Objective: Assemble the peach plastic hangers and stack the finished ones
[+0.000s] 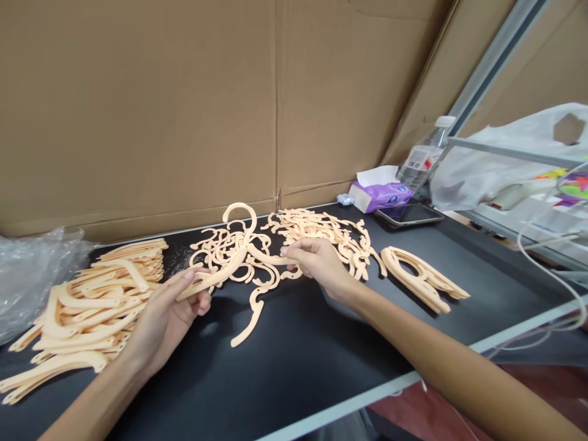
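Between my two hands is a cream plastic clothes hanger (236, 257), its hook pointing up and its two arms spread apart. My left hand (172, 309) is closed on the end of the left arm. Fingers and thumb of my right hand (316, 263) pinch the end of the right arm. Under and behind the hanger lie loose hook pieces (211, 245) and a heap of small curved pieces (316, 226). One curved piece (248, 324) rests on the black table nearer to me. Left of my left hand is a large pile of hanger arms (96, 300).
Folded hangers (422, 278) are stacked at the right. Behind them are a phone (408, 213), a purple tissue pack (383, 195) and a plastic bottle (425, 156). Clear plastic wrap (37, 275) lies at far left. A cardboard wall (138, 110) closes the back; a white cable (528, 245) hangs right.
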Demonstrator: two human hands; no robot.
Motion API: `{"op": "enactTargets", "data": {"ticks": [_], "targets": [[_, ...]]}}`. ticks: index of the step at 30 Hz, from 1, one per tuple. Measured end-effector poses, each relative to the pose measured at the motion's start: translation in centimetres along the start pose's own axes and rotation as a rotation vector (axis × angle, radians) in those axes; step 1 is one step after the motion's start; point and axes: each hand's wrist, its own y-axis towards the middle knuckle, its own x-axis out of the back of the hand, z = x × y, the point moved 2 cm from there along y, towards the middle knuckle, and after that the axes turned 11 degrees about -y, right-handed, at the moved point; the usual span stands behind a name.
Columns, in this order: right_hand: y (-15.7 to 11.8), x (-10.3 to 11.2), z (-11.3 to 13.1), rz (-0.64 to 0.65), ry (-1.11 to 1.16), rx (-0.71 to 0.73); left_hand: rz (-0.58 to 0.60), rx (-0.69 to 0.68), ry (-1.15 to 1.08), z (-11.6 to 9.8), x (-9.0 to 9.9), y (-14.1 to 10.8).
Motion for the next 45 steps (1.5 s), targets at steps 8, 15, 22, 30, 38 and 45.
{"op": "enactTargets", "data": {"ticks": [8,15,22,30,38,45], "targets": [[0.4,0.7,0.3,-0.034,0.447,-0.053,-0.156,0.028,-0.118,-0.3,0.0,0.2],[0.5,0.8,0.4,-0.053,0.706,-0.125,-0.204,0.046,-0.256,-0.6,0.0,0.3],[0.6,0.7,0.2,-0.021,0.675,-0.088,-0.225,0.032,-0.29,-0.6,-0.1,0.4],[0.4,0.6,0.2,-0.001,0.579,-0.074,-0.265,0.013,-0.308,-0.6,0.1,0.6],[-0.2,-0.2,0.2,0.181,0.147,-0.018,-0.311,0.002,-0.324,-0.7,0.3,0.5],[0.1,-0.1,0.0,0.097,0.18,-0.042,-0.175,-0.001,-0.28,-0.3,0.5,0.5]]}}
